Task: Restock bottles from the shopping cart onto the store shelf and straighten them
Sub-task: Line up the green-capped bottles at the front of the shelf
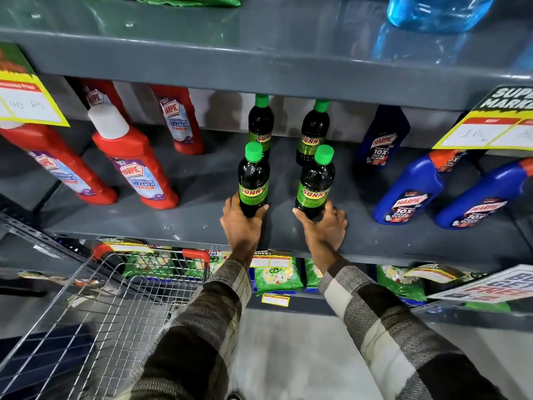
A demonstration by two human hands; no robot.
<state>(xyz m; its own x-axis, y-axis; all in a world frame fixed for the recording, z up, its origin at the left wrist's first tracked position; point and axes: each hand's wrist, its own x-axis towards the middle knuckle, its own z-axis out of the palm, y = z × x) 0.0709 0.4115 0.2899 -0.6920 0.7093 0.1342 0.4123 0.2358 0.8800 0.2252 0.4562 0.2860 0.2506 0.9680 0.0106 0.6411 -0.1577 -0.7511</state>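
Observation:
Two dark bottles with green caps and "Sunny" labels stand upright at the front of the grey shelf (pixel 187 226). My left hand (pixel 240 223) grips the base of the left front bottle (pixel 253 180). My right hand (pixel 324 225) grips the base of the right front bottle (pixel 315 184). Directly behind them stand two more of the same: a left rear bottle (pixel 261 122) and a right rear bottle (pixel 313 131). The wire shopping cart (pixel 115 298) with red handle ends sits at lower left, and I see no bottles inside it.
Red Harpic bottles (pixel 135 160) fill the shelf to the left, blue Harpic bottles (pixel 409 192) to the right. Yellow price tags (pixel 484 131) hang from the shelf above. Green packets (pixel 277 277) lie on the shelf below. A blue container (pixel 432 13) sits on the top shelf.

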